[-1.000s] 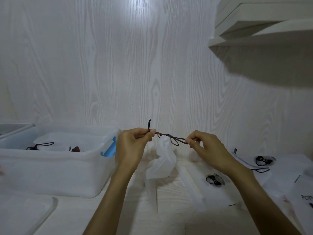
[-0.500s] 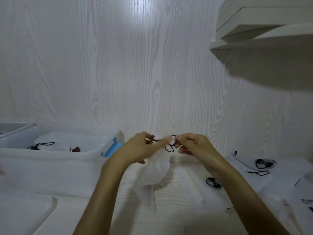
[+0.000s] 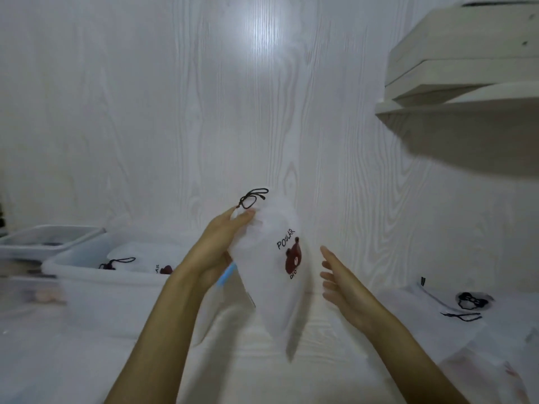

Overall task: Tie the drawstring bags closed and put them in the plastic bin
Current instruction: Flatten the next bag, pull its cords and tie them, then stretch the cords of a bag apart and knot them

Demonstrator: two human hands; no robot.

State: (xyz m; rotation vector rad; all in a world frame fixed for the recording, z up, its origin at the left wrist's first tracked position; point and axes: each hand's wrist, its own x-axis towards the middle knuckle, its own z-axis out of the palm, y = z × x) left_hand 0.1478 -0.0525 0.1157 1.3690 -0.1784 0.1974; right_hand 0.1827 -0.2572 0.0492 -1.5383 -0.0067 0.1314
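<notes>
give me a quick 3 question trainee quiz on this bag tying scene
1. True or false: the right hand grips the held drawstring bag.
2. Which hand holds that bag near its tied cord? A) left hand B) right hand C) both
3. Fill in: a tied bag already lies in the plastic ____.

Key: 1. False, it is open beside the bag, apart from it. 2. A. 3. bin.

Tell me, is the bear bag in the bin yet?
Not yet. The left hand holds the bear bag up in the air, right of the plastic bin.
</notes>
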